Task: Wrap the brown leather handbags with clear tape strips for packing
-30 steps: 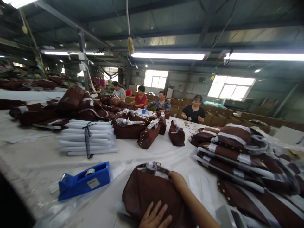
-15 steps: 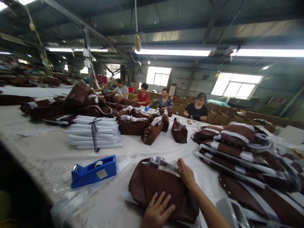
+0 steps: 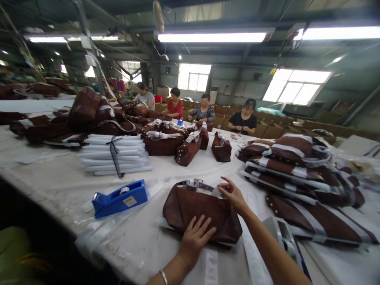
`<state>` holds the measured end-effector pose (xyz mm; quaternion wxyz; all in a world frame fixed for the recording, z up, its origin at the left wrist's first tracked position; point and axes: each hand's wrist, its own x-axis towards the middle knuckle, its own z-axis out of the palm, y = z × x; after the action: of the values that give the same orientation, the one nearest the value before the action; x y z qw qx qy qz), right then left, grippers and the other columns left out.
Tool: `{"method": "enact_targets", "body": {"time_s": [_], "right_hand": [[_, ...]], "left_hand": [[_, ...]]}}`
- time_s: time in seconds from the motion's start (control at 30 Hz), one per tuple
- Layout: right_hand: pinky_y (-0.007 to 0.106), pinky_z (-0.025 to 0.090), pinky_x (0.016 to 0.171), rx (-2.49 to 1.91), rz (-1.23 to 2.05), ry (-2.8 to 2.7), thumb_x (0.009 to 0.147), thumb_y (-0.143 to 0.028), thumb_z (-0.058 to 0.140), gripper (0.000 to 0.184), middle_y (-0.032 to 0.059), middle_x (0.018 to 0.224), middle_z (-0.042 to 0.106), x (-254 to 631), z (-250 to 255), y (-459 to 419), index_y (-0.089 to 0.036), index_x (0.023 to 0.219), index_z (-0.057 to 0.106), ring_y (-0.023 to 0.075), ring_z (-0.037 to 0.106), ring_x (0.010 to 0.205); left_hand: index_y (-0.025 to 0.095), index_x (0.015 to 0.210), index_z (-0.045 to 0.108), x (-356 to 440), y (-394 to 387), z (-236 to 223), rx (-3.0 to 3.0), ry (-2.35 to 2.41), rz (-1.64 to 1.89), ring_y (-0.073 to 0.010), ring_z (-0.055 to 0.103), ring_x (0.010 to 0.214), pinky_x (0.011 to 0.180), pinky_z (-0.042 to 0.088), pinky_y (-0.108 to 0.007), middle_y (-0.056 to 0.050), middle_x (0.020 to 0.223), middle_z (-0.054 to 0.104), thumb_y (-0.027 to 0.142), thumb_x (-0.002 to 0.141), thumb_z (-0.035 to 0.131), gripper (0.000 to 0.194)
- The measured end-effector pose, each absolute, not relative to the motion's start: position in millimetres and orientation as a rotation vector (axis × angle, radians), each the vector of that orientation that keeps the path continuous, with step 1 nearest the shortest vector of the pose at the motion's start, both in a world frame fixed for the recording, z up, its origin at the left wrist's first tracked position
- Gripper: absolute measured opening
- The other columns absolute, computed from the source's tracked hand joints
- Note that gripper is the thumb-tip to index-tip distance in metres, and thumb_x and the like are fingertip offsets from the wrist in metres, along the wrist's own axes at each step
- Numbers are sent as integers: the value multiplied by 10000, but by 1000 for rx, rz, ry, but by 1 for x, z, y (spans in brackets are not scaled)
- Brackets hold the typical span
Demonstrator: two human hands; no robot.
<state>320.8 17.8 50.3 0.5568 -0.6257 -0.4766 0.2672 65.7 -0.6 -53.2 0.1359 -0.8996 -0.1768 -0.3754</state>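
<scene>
Right hand [image 3: 232, 194] has uncurled, fingers parted at the top of the bag [image 3: 190, 204], left hand [image 3: 194, 236] spread on its front.

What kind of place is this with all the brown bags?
Probably a bag factory or packing workshop: brown bags are piled on a long table, people work across it, and cardboard boxes stand behind them.

a head-worn camera looks forward and down across the nearby table [image 3: 65, 182].
</scene>
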Motion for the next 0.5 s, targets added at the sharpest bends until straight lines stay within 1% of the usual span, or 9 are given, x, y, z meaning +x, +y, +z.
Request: {"method": "enact_targets", "body": {"time_s": [0.1, 0.2, 0.27, 0.33, 0.4, 0.43, 0.5], "right_hand": [[392, 542, 889, -1447, 569, -1053, 761, -570, 736, 683, 82, 1015, 727, 319, 54, 1, -185, 1303, 580, 239, 684, 983], [411, 518, 951, -1515, 427, -910, 794, -600, 686, 611, 110, 1088, 719, 324, 54, -11, -168, 1222, 633, 257, 670, 1053], [411, 519, 950, -1570, 391, -863, 804, -620, 652, 602, 125, 1124, 713, 328, 52, -16, -165, 1199, 639, 264, 667, 1072], [407, 536, 904, -1612, 383, -863, 798, -619, 650, 578, 116, 1053, 734, 329, 48, -19, -174, 1167, 660, 272, 687, 1021], [398, 550, 840, -1655, 392, -913, 796, -614, 645, 570, 86, 917, 752, 326, 44, -17, -187, 1173, 669, 270, 712, 915], [390, 555, 800, -1674, 414, -955, 802, -616, 626, 591, 70, 854, 751, 324, 42, -11, -188, 1208, 657, 266, 717, 851], [364, 562, 711, -1711, 518, -1068, 831, -634, 537, 699, 45, 790, 741, 319, 42, 9, -172, 1355, 557, 245, 712, 737]], "left_hand": [[353, 1368, 550, 66, -1, -54, -2626, -500, -1068, -203, 451, 1391, 1118, 423, -411, 12, 1533, 453, 229, 1002, 503, 389], [352, 1375, 543, 65, -2, -52, -2647, -512, -1067, -203, 452, 1390, 1117, 426, -415, 10, 1524, 466, 215, 1004, 495, 399], [352, 1375, 543, 63, -2, -49, -2654, -517, -1075, -202, 464, 1381, 1112, 432, -418, 9, 1508, 486, 211, 1006, 489, 399], [344, 1369, 552, 63, -2, -48, -2638, -511, -1089, -204, 480, 1370, 1114, 430, -422, -1, 1498, 499, 216, 1007, 490, 389], [341, 1340, 583, 68, 2, -52, -2561, -465, -1155, -201, 517, 1338, 1130, 414, -421, -8, 1472, 529, 244, 1007, 496, 357], [348, 1308, 610, 72, 5, -55, -2495, -439, -1217, -194, 543, 1313, 1145, 398, -417, 0, 1444, 559, 267, 1008, 497, 331], [393, 1187, 682, 85, 15, -67, -2293, -341, -1411, -157, 621, 1215, 1173, 370, -387, 53, 1307, 665, 328, 1010, 489, 270]]}}
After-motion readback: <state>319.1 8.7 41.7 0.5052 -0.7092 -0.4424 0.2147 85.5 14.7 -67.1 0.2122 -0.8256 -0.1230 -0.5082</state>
